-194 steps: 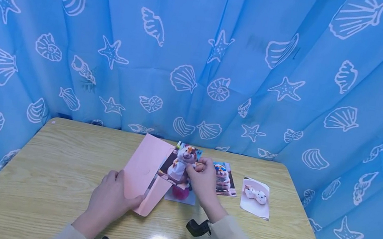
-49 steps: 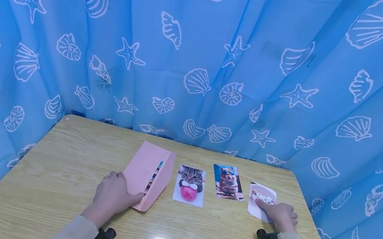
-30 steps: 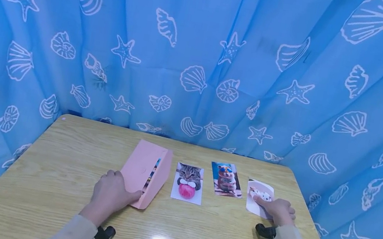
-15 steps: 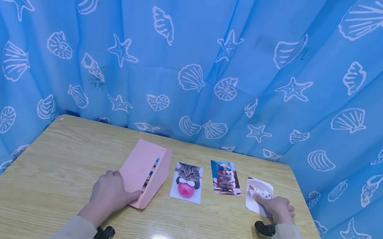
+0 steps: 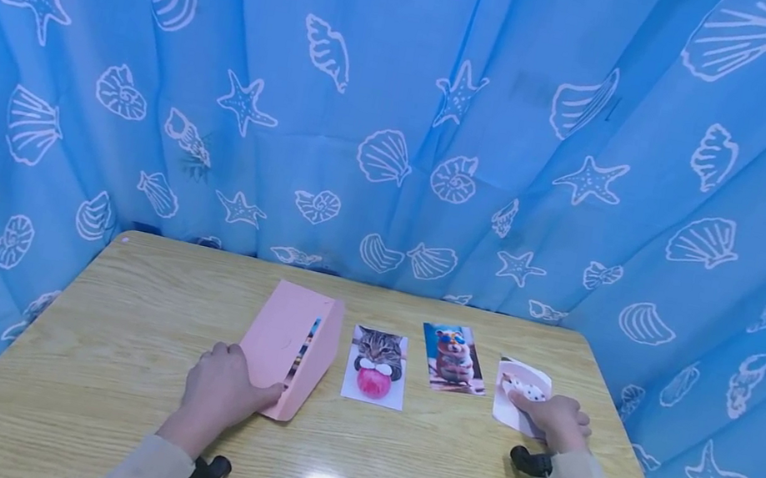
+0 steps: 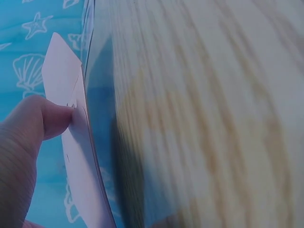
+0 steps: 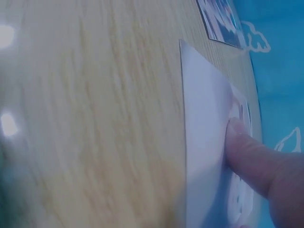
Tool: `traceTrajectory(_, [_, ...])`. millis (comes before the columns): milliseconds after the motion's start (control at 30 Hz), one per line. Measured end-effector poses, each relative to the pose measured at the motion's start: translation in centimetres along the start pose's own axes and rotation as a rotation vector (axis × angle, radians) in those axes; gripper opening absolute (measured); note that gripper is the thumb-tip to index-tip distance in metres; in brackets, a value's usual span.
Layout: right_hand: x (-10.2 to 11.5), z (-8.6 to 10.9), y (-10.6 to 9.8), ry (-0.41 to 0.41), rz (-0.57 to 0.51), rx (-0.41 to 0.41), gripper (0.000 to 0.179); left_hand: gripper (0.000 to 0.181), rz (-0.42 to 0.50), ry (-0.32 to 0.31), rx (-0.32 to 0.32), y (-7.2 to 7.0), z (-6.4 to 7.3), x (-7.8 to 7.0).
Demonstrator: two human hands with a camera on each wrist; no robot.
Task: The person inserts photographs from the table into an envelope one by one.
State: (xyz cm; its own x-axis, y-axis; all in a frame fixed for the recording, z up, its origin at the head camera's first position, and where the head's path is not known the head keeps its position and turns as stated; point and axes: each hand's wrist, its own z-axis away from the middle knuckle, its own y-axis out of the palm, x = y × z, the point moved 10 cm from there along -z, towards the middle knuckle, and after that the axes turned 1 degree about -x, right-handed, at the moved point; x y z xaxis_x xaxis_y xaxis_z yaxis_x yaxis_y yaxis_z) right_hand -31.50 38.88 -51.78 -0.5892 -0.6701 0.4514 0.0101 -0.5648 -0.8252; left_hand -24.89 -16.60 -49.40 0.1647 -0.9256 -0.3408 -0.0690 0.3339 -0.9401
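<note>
In the head view, your left hand (image 5: 221,389) grips the near end of the pink envelope (image 5: 271,339), thumb by the slit where coloured contents (image 5: 305,349) show. The envelope is on the wooden table (image 5: 104,361), left of three photos. Your right hand (image 5: 563,422) pinches the right-hand photo (image 5: 514,382) near its lower right corner — thumb on its face, other fingers bent by its edge. Between your hands lie the cat photo (image 5: 377,365) and the hamster photo (image 5: 455,361), apart from each other. Behind the table hangs a blue curtain (image 5: 405,107) with white shells and starfish.

In the left wrist view, your thumb presses on the pink envelope; your other fingers are mostly hidden.

In the right wrist view, your thumb bears on the right-hand photo — part of the hamster photo shows at the top
</note>
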Motion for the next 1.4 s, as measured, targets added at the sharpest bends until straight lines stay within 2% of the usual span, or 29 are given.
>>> traceTrajectory(167, [0.4, 0.0, 0.1, -0.011, 0.004, 0.005, 0.113, 0.098, -0.003, -0.005, 0.004, -0.1, -0.1, 0.0])
traceTrajectory(333, [0.7, -0.1, 0.0, -0.02, -0.01, -0.023, 0.109, 0.096, 0.01, -0.001, 0.01, -0.1, 0.0, -0.1])
traceTrajectory(500, [1.0, 0.1, -0.1, -0.047, -0.048, -0.051, 0.111, 0.097, 0.004, -0.013, 0.012, 0.1, 0.1, 0.1])
traceTrajectory(667, [1.5, 0.2, -0.1, -0.086, -0.11, -0.034, 0.118, 0.097, 0.007, -0.011, 0.007, 0.3, 0.1, 0.0])
traceTrajectory(767, [1.8, 0.2, -0.1, -0.117, -0.171, -0.007, 0.105, 0.096, 0.013, -0.003, 0.011, 0.3, 0.0, 0.0])
traceTrajectory(833, [1.9, 0.1, -0.2, -0.129, -0.188, 0.002, 0.087, 0.094, 0.018, 0.002, 0.024, 0.2, -0.1, 0.0])
traceTrajectory(933, [2.1, 0.0, -0.7, -0.148, -0.159, 0.005, 0.057, 0.092, 0.044, 0.0, 0.057, 0.2, 0.0, 0.0])
traceTrajectory(1000, [2.3, 0.1, -1.2, -0.167, -0.117, 0.008, 0.047, 0.091, 0.077, -0.005, 0.073, 0.1, 0.1, 0.0])
traceTrajectory(1167, [3.3, 0.6, -2.3, -0.224, -0.083, 0.031, 0.04, 0.091, 0.14, -0.015, 0.079, -0.1, 0.2, 0.0])
traceTrajectory(1400, [4.2, 1.4, -3.4, -0.26, -0.193, 0.017, 0.043, 0.093, 0.139, 0.037, 0.038, -0.5, 0.2, -0.8])
